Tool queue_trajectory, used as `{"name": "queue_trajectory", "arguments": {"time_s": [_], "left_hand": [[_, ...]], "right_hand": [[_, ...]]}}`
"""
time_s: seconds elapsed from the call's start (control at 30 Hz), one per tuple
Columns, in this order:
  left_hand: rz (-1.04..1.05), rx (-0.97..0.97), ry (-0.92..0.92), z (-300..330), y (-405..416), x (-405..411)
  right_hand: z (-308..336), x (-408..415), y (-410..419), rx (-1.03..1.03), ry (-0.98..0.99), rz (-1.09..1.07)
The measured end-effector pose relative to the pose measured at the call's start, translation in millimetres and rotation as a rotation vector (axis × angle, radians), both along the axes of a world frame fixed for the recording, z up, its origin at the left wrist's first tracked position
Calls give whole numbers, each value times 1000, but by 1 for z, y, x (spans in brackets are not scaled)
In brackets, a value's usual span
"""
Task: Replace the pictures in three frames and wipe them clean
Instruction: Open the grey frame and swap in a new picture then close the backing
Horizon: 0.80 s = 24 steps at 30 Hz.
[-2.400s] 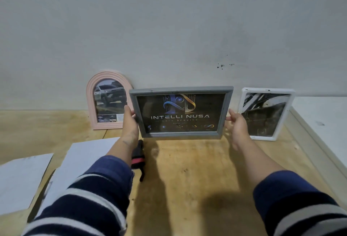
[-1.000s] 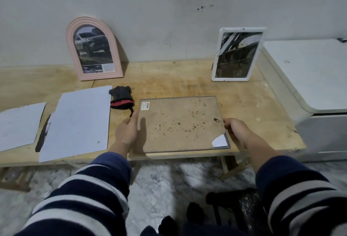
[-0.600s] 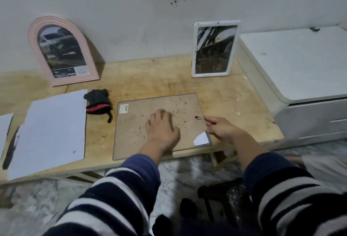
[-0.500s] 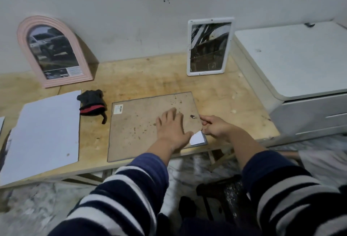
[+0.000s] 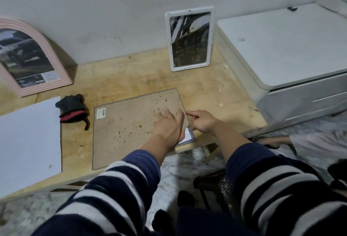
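Face-down on the light wooden table (image 5: 131, 77) is lying the grey rectangular picture frame (image 5: 131, 128), its brown spotted backing board showing, likely so the back can be opened. Its long side is running left to right, and its near right corner is sitting at the table's front edge. The left hand (image 5: 169, 126) is pressing flat on the board with straight fingers, probably to keep it from sliding. The right hand (image 5: 201, 122) is curling at the right edge, one finger poking at the board's chipped corner; nothing is gripped yet. Against the wall are leaning a pink arched frame (image 5: 32, 59) and a white rectangular frame (image 5: 189, 41).
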<state>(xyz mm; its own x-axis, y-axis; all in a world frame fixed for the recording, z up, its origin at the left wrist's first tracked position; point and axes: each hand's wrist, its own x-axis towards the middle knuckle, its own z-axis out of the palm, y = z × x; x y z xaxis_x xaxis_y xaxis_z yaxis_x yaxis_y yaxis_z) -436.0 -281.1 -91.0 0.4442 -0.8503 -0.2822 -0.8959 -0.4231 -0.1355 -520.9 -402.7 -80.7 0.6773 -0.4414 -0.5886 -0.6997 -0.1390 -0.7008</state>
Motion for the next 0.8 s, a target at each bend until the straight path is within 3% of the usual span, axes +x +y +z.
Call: {"name": "queue_trajectory", "arguments": {"time_s": [0.43, 0.8], "left_hand": [[-20, -8, -5, -1, 6, -1], [-24, -41, 19, 0, 10, 6]], "right_hand": [[-7, 15, -10, -84, -48, -221], [-17, 28, -9, 20, -125, -349]]}}
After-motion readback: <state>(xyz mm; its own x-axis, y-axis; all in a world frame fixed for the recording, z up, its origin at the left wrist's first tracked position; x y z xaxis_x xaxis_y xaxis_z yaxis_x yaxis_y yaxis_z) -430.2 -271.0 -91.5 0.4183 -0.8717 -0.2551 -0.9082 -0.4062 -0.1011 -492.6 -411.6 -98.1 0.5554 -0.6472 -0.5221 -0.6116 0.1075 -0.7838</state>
